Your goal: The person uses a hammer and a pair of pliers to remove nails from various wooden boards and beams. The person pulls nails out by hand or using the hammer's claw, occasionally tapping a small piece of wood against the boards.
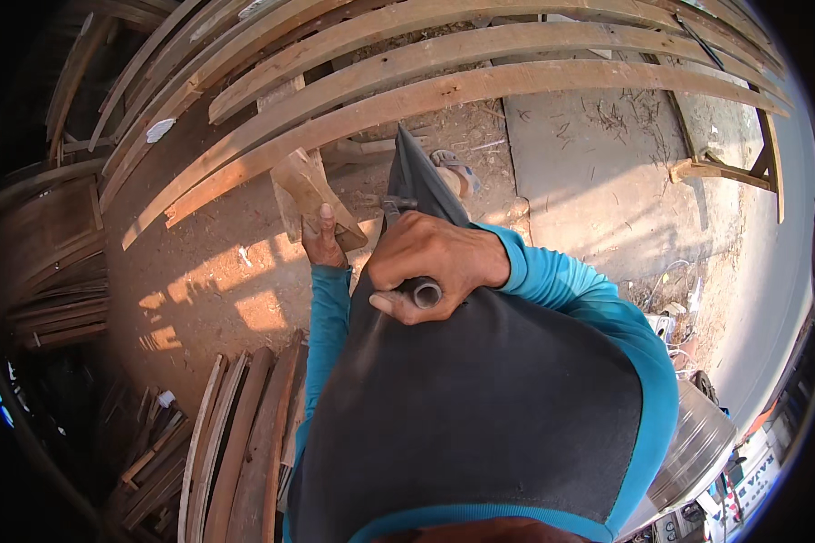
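Note:
My right hand point(439, 262) is wrapped round a hammer point(427, 293). The round end of its tubular handle points up at me, and its dark metal head shows just past my knuckles. Off to the left, my left hand point(326, 242) grips a short wooden block point(306, 188), thumb on top and the other fingers hidden beneath. The block is held at a tilt near the closest long plank point(426, 95), and I cannot tell whether they touch. The hammer head is a little to the right of the block.
Several long planks curve across the far side. Boards point(244, 443) lean in a stack at lower left, with more timber point(59, 308) at far left. A wooden support point(729, 172) stands at right. A grey sheet point(598, 181) covers part of the dirt floor. A sandalled foot point(457, 170) shows ahead.

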`<state>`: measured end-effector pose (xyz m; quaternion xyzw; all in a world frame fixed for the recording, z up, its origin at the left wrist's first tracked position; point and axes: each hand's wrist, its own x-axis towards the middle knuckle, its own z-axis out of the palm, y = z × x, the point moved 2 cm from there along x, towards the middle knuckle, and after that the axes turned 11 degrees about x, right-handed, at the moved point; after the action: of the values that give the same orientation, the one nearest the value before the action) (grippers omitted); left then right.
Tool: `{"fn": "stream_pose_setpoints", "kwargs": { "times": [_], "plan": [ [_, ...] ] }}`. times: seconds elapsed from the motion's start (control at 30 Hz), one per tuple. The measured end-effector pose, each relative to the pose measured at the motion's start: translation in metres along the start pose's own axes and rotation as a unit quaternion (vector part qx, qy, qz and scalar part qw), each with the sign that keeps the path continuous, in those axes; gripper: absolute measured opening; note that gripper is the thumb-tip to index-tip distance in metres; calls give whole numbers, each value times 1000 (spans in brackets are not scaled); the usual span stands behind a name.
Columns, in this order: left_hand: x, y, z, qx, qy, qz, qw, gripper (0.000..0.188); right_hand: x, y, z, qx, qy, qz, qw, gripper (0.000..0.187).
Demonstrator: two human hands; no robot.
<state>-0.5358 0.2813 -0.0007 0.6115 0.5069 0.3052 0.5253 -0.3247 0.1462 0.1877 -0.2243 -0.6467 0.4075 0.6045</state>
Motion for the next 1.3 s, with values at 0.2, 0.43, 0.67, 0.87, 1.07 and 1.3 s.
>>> {"fn": "stream_pose_setpoints", "kwargs": {
  "times": [0.2, 0.43, 0.67, 0.87, 1.07, 1.3],
  "plan": [
    [-53, -22, -60, -17, 64, -74, 995, 69, -4, -36, -31, -104, 318, -152, 930, 21],
    [-69, -29, -77, -36, 120, -117, 985, 65, -11, 37, -18, -255, 172, -2, 952, 26],
    [-56, -31, -91, -87, 37, -107, 990, 61, 1, 83, 48, 136, 140, 91, 976, 26],
    [-59, -34, -72, -55, 56, -107, 991, 59, -27, 28, 4, -61, 199, 116, 971, 27],
    [-21, -52, 29, 65, -121, 9, 991, 65, -95, -43, -16, -332, 262, 212, 881, 26],
    [-49, 14, 221, 79, -465, -74, 879, 74, -214, -117, -51, -342, 427, 401, 735, 33]
  ]
}}
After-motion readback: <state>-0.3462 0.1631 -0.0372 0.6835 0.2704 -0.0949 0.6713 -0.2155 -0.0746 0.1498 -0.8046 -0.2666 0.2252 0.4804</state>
